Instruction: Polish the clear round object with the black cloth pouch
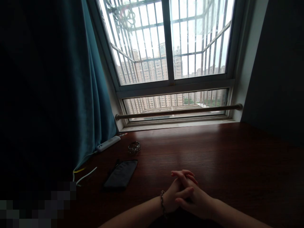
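Lacing left grip into right grip, clasping only each other. Seeing a dark pouch on the table, left of both; judging it probably light, soft, best pinched along its side.

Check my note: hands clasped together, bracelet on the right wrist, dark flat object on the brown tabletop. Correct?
One slip: the head view shows the bracelet on the left wrist, not the right. The left hand and right hand are clasped together, and the dark flat object is on the brown tabletop.
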Available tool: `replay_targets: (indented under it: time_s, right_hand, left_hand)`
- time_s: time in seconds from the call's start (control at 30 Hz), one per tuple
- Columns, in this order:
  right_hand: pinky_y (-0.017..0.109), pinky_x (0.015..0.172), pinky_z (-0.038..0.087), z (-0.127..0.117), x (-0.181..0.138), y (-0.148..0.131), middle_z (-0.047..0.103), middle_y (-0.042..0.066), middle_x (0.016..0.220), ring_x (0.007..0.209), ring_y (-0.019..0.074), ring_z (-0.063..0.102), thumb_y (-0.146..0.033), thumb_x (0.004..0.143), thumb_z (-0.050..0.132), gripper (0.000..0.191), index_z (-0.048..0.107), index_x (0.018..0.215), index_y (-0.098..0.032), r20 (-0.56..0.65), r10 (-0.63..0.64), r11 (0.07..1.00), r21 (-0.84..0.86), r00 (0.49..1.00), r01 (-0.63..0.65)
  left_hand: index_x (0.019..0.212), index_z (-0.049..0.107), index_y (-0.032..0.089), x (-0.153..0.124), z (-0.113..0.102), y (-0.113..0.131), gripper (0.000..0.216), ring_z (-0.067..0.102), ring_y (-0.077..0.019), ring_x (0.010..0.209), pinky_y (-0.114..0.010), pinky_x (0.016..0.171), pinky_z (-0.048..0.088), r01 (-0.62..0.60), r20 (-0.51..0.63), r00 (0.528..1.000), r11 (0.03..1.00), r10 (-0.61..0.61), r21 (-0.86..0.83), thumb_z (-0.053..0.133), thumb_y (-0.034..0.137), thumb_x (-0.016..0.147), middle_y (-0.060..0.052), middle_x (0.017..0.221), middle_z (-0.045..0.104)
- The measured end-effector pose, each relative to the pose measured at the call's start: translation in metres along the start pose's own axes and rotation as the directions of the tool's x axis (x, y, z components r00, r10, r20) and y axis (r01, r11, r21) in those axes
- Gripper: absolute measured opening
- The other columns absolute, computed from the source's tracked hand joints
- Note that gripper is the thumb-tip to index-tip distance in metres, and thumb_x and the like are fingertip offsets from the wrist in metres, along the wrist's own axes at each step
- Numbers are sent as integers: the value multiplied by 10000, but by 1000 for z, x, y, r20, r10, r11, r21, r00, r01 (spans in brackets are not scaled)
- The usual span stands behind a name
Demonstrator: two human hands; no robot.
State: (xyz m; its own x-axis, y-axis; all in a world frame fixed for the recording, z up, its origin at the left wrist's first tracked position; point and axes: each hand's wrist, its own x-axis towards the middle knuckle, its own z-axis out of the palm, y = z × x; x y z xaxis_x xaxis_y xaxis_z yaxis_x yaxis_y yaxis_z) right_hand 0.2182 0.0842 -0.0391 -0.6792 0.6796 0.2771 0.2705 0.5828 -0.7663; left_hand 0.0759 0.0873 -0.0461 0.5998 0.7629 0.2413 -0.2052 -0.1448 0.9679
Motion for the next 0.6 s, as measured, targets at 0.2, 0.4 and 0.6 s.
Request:
replay_targets:
  time_s: [0.2, 0.4, 0.6]
  right_hand:
    - [414, 997, 344, -1, 0, -5, 387, 192, 1295, 1194, 264, 406, -316, 766, 568, 742, 198, 1380, -121, 9, 5, 1000, -8, 1000, -5]
    - [410, 996, 347, -2, 1, -5, 386, 184, 1301, 1201, 261, 404, -327, 776, 562, 737, 188, 1381, -136, 10, -1, 1000, 1, 1000, 1]
    - [403, 1009, 335, -1, 1, -3, 367, 174, 1319, 1210, 257, 394, -314, 772, 569, 743, 182, 1386, -152, 9, -7, 1000, -6, 1000, 7]
  left_hand:
    - [1160, 388, 152, 0, 1, 4, 443, 523, -238, 1031, -447, 909, 387, -1, -2, 1000, 1000, 1, 11, 591, 288, 791, -108, 1073, 525]
    - [1144, 392, 156, 0, 3, 9, 430, 534, -241, 1012, -446, 894, 399, 2, -6, 1000, 1000, -2, 28, 586, 308, 792, -117, 1063, 528]
    - [1142, 393, 149, -1, 2, 5, 427, 530, -239, 1020, -451, 904, 396, 8, -9, 1000, 1000, -8, 10, 589, 289, 790, -116, 1070, 528]
